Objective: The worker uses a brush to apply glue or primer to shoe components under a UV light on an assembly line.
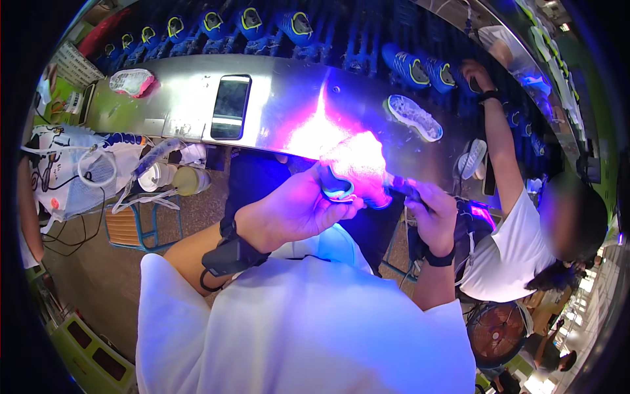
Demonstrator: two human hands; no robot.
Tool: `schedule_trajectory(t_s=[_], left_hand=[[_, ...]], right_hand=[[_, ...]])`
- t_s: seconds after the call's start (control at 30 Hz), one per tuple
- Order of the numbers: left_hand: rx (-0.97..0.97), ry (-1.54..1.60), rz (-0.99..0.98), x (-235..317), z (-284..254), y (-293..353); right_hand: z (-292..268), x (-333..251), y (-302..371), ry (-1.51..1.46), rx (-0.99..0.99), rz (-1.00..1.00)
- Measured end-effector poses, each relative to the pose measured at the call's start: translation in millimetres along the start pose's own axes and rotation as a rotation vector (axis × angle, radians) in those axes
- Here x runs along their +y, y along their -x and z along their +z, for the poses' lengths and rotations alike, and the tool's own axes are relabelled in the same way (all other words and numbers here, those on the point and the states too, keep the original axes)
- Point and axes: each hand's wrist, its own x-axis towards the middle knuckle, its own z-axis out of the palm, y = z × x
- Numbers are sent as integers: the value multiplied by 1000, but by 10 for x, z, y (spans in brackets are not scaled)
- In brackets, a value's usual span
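My left hand (292, 205) is closed around a shoe (359, 163) just off the near edge of the metal table. Bright white and violet light washes out most of the shoe, though its collar with a light rim shows beside my fingers. In my right hand (434, 215) is a slim tool with a dark handle (408, 189), its end close against the shoe's right side. Glare hides the tool's tip, so its exact kind cannot be made out. A loose shoe sole (415, 118) lies on the table beyond my right hand.
Blue sneakers (296, 27) line a dark conveyor (357, 39) behind the metal table (177, 85). On the table rest a framed dark glass panel (231, 107) and a pink-white sole (131, 82). At right a co-worker's arm (502, 141) reaches to the conveyor; left are cups (190, 180) and a stool (131, 226).
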Motion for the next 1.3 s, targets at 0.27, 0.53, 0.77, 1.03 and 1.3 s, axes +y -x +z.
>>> schedule_trajectory(t_s=[0.27,0.53,0.77,1.03,1.3], left_hand=[[87,-1146,638,268,438,-312],[514,-1809,582,1347,791,-725],[1110,-2729,340,2715,1209,-2003],[727,-3658,-479,3986,1135,-2457],[-140,-3289,215,2725,1446,-2724]], right_hand=[[74,36,-192,67,154,306],[-47,716,147,17,94,261],[11,1420,239,-547,356,620],[299,1649,-159,-668,462,545],[528,1277,-343,-758,460,445]])
